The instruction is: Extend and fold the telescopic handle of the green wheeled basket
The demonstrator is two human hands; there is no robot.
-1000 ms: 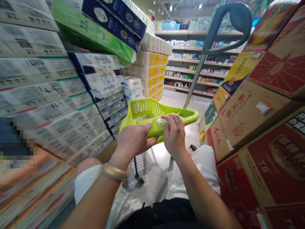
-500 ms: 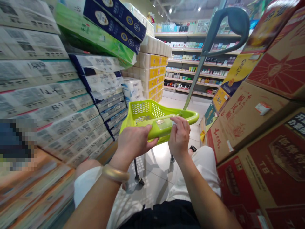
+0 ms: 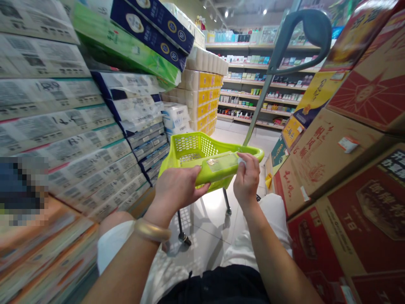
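Observation:
A lime-green wheeled shopping basket (image 3: 189,139) stands on the tiled floor in front of my knees. My left hand (image 3: 177,188), with a pale bangle on its wrist, is closed round the basket's near rim. A clear glossy strip (image 3: 222,162) lies along that rim. My right hand (image 3: 247,179) pinches the strip's right end, where a small white bit shows between thumb and fingers. The basket's grey pull handle (image 3: 305,40) rises up to the right. The basket appears to hold nothing.
Stacked packs of tissue and paper rolls (image 3: 79,126) wall the left side. Red and brown cartons (image 3: 341,160) are stacked close on the right. Beyond the basket the tiled aisle (image 3: 234,128) leads to product shelves (image 3: 262,88) and yellow-labelled paper roll packs (image 3: 202,93).
My right hand has slid to the right along the basket's rim, and more of the clear strip shows behind it. My left hand has kept its hold in place.

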